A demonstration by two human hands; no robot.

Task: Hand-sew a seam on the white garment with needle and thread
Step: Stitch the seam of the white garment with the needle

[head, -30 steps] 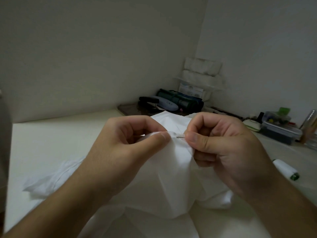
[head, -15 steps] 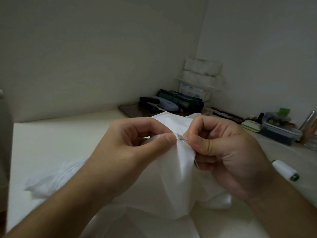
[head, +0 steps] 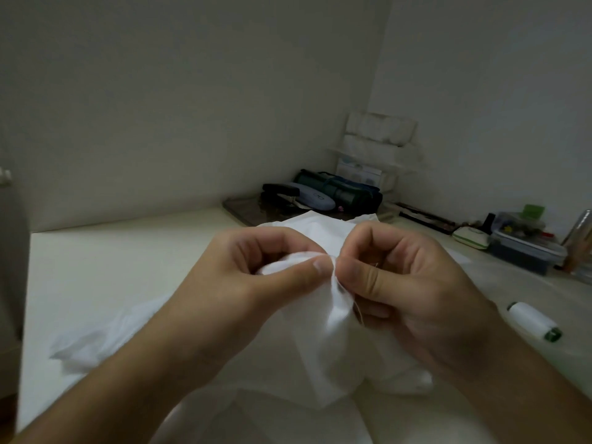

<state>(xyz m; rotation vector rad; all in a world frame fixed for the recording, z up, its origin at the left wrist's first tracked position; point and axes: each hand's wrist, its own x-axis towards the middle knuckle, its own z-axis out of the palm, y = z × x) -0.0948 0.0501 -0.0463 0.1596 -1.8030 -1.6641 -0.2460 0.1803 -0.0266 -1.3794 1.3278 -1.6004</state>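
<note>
Your left hand (head: pixel 256 277) bunches the white garment (head: pixel 333 347) above the counter (head: pixel 105 261), thumb and forefinger clamped together on a raised fold. Just right of that thumb tip the fold's crest stands, and your right hand (head: pixel 413 293) meets it there, its fingers (head: pixel 362 277) pressed shut against the cloth, thumb tip to thumb tip with the left. The needle itself is hidden in the pinch; I cannot tell which way it points. A strand of thread (head: pixel 358 310) trails down from the right fingers along the fold. The next pull likely runs rightward, away from the left hand's hold. The white spool (head: pixel 533 321) lies well apart at far right.
</note>
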